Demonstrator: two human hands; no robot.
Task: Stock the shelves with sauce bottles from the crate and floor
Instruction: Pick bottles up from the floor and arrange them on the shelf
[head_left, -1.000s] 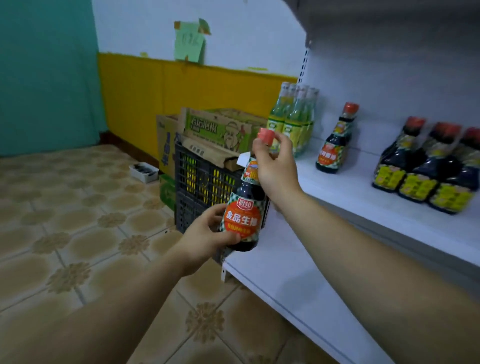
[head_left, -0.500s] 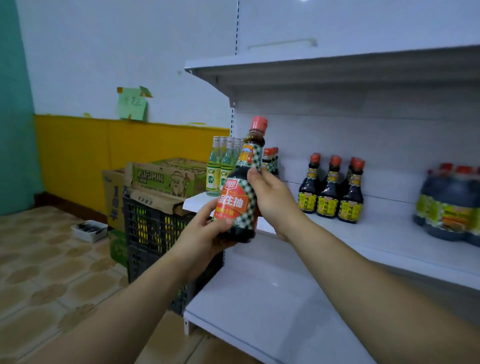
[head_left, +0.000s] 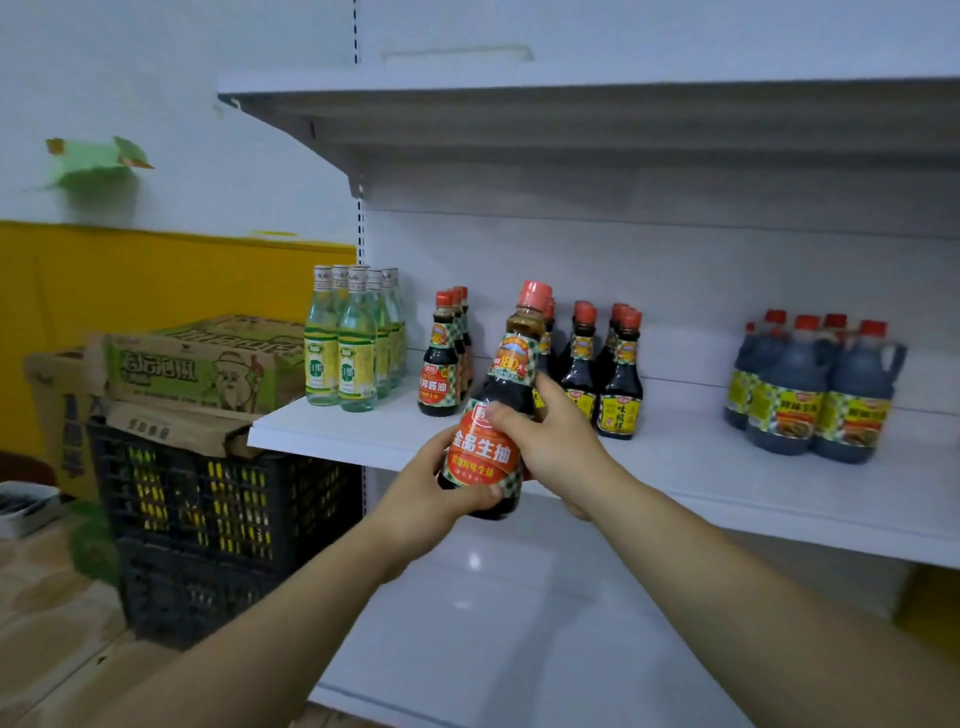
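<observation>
Bare left hand (head_left: 431, 501) and right hand (head_left: 553, 441); behind the wrists, bare left forearm (head_left: 270, 618) and right forearm (head_left: 727, 582).

Held btl (head_left: 483, 453): 金品生抽, 180; shelf btl (head_left: 620, 396): 味极鲜.

Wall (head_left: 171, 78): white above, yellow band (head_left: 156, 280) below. Green paper note (head_left: 93, 163) stuck on the white part, orange tape at its corners. Floor (head_left: 47, 623): beige tiles with a brown pattern, blurred. White metal shelving against a white back panel (head_left: 675, 270), with a slotted upright (head_left: 360, 228) at its left edge. Upper shelf (head_left: 571, 119) seen from beneath, middle shelf (head_left: 779, 499) below it, glossy bottom shelf (head_left: 519, 649) lowest, carrying a small bright light reflection (head_left: 474, 561). Light even, shadows soft.
</observation>
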